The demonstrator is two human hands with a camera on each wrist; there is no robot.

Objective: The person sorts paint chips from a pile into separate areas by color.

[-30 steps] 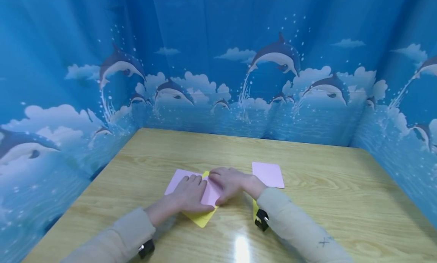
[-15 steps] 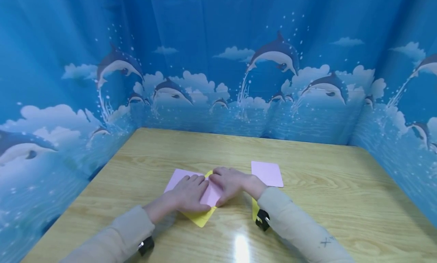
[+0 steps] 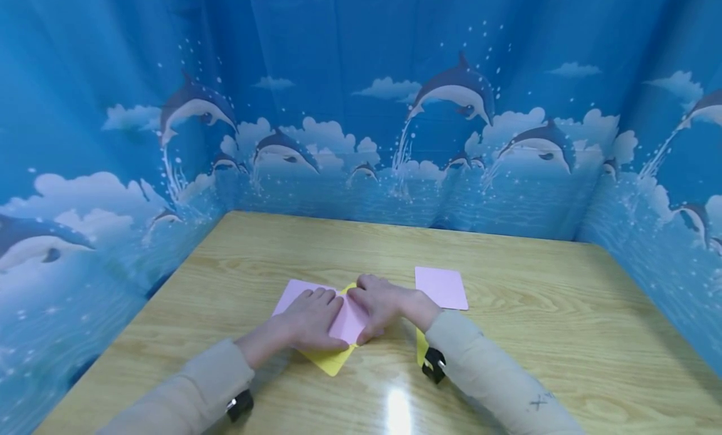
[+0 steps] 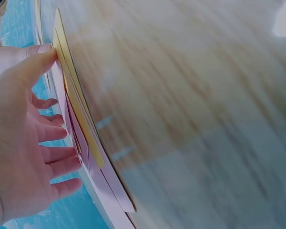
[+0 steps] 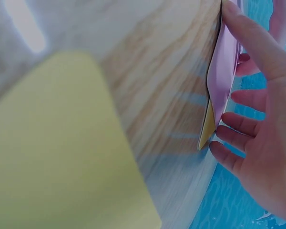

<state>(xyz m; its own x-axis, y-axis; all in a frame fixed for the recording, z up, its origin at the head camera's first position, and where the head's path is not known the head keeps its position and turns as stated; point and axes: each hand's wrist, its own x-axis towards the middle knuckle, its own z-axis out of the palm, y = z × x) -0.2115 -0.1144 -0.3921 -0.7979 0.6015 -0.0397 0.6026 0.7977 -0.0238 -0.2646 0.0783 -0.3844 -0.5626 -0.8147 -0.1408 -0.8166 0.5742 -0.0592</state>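
Between my hands lies a pink square sheet (image 3: 348,325), with a yellow sheet (image 3: 329,363) under it and another pink sheet (image 3: 292,292) at the left. My left hand (image 3: 312,322) rests across the overlapping sheets, fingers stretched; in the left wrist view its thumb touches a yellow sheet corner (image 4: 62,38). My right hand (image 3: 386,304) spans the pink sheet's right edge, thumb at the near corner and fingertips at the far one. The right wrist view shows that pink sheet (image 5: 221,71) bowed beside nearly straight fingers. Much of the stack is hidden under both hands.
A separate pink square sheet (image 3: 442,288) lies to the right, behind the right forearm. Another yellow sheet (image 5: 62,143) lies partly under that forearm. The wooden table (image 3: 536,309) meets a blue dolphin-print curtain (image 3: 338,109) at the back and sides.
Both hands stay on the sheets. My right hand's fingers have shifted slightly right along the pink sheet's edge; the left hand has hardly moved.
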